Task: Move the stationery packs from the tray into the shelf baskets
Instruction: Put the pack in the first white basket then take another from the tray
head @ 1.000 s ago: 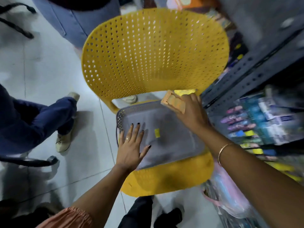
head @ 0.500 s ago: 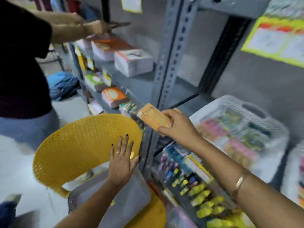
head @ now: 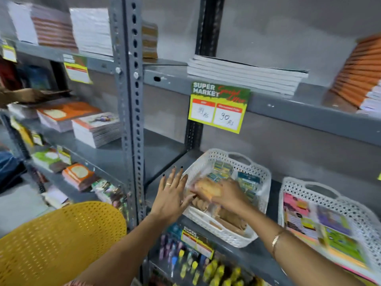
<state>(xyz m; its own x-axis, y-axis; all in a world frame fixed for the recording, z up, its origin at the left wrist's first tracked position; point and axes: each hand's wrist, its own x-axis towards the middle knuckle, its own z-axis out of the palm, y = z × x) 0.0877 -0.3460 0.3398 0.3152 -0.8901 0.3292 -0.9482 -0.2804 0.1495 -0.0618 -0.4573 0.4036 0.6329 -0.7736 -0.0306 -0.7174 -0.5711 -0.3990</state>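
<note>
1. Head view: orange pack (head: 207, 190) is being held in the closed right hand (head: 226, 196), directly over the white basket (head: 265, 178) on the shelf.
2. Left hand (head: 172, 196) is being kept spread and empty at the basket's left rim; right hand is nearer the drop. Pack's long axis is blurred.

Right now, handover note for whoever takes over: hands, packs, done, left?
Right hand: over the left white basket, holding an orange pack, not yet released.
Left hand: open and empty, fingers spread at that basket's left rim.
Done: brown packs already lie in the basket's front.
Left: drop this pack. The tray is out of view, so I can't tell how many packs remain.
</note>
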